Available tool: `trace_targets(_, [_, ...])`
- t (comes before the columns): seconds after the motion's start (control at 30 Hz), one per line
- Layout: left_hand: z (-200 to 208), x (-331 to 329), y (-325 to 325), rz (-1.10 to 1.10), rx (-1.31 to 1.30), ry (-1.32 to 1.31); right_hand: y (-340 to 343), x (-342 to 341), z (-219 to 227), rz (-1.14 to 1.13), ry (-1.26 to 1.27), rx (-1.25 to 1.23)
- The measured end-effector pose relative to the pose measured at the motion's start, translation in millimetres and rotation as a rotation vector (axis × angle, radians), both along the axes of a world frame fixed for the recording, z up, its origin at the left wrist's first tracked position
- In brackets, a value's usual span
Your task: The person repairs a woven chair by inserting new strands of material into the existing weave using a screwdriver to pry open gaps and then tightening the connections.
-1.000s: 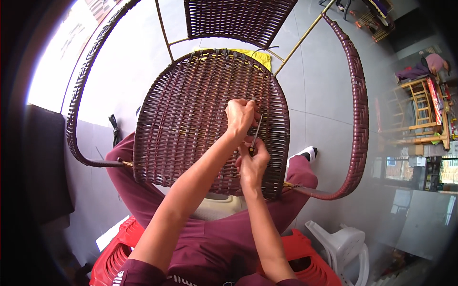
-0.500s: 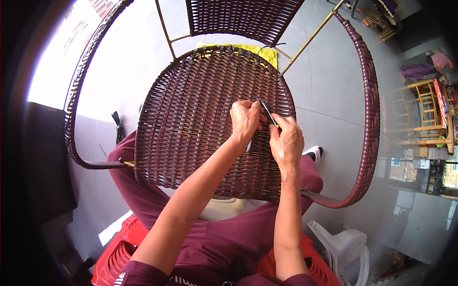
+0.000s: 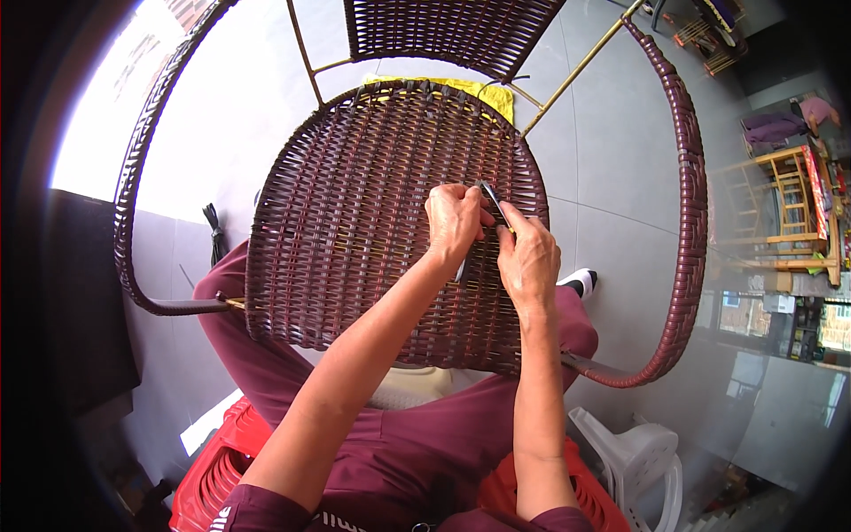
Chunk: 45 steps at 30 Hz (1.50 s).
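Observation:
A dark brown woven chair seat (image 3: 355, 213) lies across my lap, its strands running in close rows. My right hand (image 3: 529, 262) is closed around a slim black tool with a pale edge (image 3: 492, 200), whose kind I cannot make out; it points up and away over the right half of the seat. Pinched beside it, my left hand (image 3: 453, 217) rests on the weave, its fingertips near the tool. What those fingers grip is hidden. A pale, flat, narrow piece (image 3: 460, 271) shows beneath my left wrist.
Woven arms of the chair curve out at left (image 3: 133, 195) and right (image 3: 690, 195). The woven backrest (image 3: 443, 31) stands at the far side, yellow cloth (image 3: 483, 97) behind the seat. Red stools (image 3: 208, 470) and a white plastic chair (image 3: 634, 457) are near me. Wooden frames (image 3: 793, 199) stand far right.
The chair seat and both hands have shifted very slightly to the left in view. My right hand and its tool have moved a little up and left; both grips look the same.

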<state>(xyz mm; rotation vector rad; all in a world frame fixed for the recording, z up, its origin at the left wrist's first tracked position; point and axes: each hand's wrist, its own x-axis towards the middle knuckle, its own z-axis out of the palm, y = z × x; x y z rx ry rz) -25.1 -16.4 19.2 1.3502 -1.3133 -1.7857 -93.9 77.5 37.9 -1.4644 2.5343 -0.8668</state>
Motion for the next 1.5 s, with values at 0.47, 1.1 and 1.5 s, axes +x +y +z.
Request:
trace_targets(0.47, [-1, -2, -2, 0.033, 0.067, 0.062, 5, 20, -32, -0.052, 0.254, -0.154])
trace_targets(1.1, [3, -8, -11, 0.05, 0.084, 0.012, 6, 21, -35, -0.06, 0.226, -0.121])
trace_targets(1.5, [5, -9, -4, 0.044, -0.007, -0.055, 5, 20, -35, -0.078, 0.243, -0.154])
